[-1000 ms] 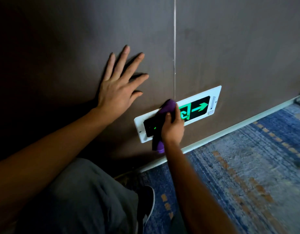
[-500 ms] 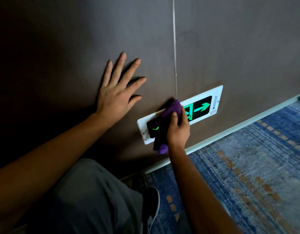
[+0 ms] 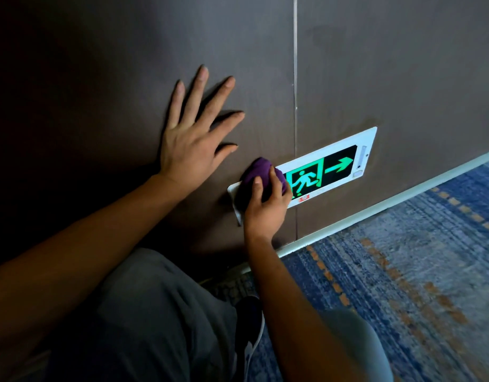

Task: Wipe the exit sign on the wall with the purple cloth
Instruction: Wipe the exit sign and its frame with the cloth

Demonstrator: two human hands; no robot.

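The purple cloth point(image 3: 261, 177) is bunched up and squeezed in the right hand point(image 3: 265, 208), pressed on the left end of the exit sign point(image 3: 334, 168) at mid frame. The left hand point(image 3: 193, 139) is laid flat on the wall point(image 3: 403, 64), fingers spread wide, up and left of the sign

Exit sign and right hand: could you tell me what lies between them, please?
In the head view, the bunched purple cloth lies between the right hand and the left end of the exit sign, pressed against the sign's face.
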